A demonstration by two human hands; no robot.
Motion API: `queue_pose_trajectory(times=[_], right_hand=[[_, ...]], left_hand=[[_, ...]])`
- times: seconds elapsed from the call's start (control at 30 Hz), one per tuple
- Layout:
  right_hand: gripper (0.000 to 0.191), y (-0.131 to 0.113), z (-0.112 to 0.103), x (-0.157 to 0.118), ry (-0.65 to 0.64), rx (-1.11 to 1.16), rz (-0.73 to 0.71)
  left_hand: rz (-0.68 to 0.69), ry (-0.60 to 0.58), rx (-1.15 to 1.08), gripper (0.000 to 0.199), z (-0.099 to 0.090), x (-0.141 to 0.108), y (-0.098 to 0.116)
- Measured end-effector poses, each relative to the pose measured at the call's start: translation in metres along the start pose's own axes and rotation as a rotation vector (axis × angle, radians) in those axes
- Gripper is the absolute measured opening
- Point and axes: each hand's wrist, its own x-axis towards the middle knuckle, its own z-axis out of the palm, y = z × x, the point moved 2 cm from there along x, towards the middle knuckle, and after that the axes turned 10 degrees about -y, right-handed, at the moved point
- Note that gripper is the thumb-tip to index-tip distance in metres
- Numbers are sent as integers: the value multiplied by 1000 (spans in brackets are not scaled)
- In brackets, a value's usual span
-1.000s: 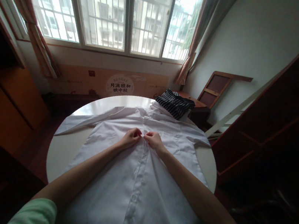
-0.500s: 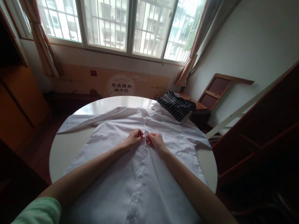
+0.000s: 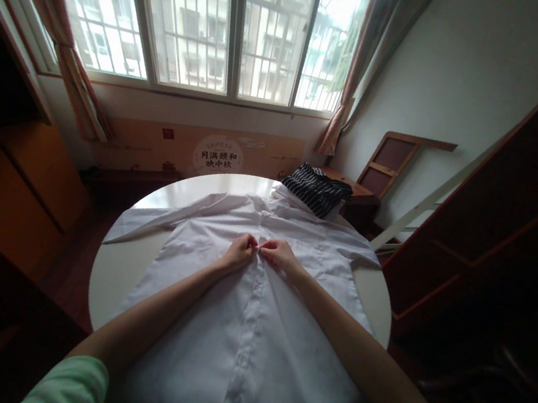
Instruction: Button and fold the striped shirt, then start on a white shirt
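Observation:
A white button-up shirt (image 3: 200,326) lies spread front side up, its collar toward the window and its sleeves out to both sides. Its button placket runs down the middle toward me. At the upper part of that placket, my left hand (image 3: 241,251) pinches the shirt's front edge. Close beside it on the right, my right hand (image 3: 278,254) is closed on the same strip, fingertips nearly touching the left ones. Any button between the fingers is too small to make out. The shirt's near hem runs out of view at the bottom.
Under the shirt is a round white table (image 3: 108,278). A black-and-white striped garment (image 3: 319,189) rests on folded white cloth at its far right edge. Beyond stand a wooden chair (image 3: 386,162) and a printed cardboard panel (image 3: 157,141) below the barred window (image 3: 195,22).
My fingertips have come slightly closer together at the placket, the right fingers shifting a little to the left. The shirt lies as before.

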Motion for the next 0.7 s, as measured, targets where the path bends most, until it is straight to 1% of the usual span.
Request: queue_pose_trajectory(times=[0.1,0.27,0.4,0.5,0.7], right_hand=[[10,-1,1,-1,-3,-52,-25],[12,4,4,1,79,-120,-93],[14,9,5,4,89,-156,-123],[14,8,4,5,112,-219,-154],[14,3,5,2,163,-415,-112]], left_hand=[[20,-9,22,10,1,0,-1],[23,-9,57,11,1,2,-4],[35,-1,63,10,1,3,-5],[36,-4,70,10,2,3,-4],[11,-15,108,11,3,4,-4]])
